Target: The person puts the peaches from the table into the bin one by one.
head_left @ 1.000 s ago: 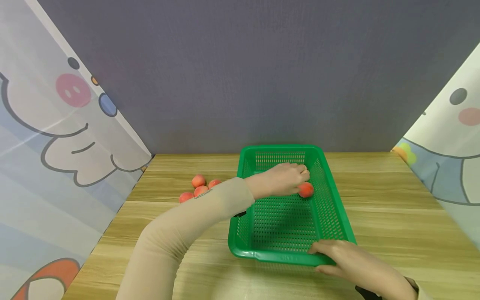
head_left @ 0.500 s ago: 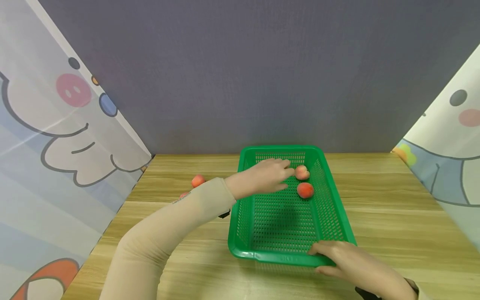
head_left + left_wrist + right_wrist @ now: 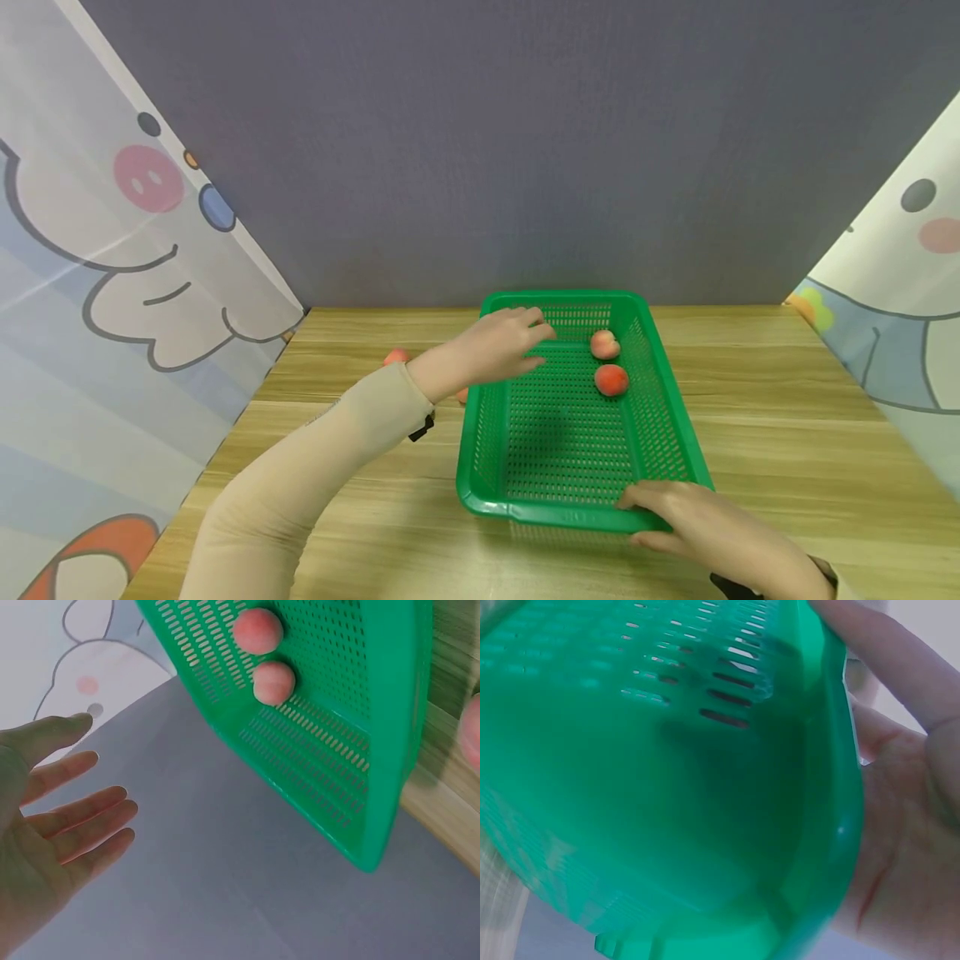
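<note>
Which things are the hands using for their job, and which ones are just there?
Seem part of the job:
- green plastic basket
- two peaches inside it
- more peaches outside, partly hidden
- left hand, holding nothing
- right hand, gripping the basket's rim

Just there:
- wooden table
- cartoon-print sheets
- grey panel

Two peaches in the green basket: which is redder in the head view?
The front peach, farther from the back wall of the basket: its visible side is almost all red. The back peach is paler, with a cream patch.
</note>
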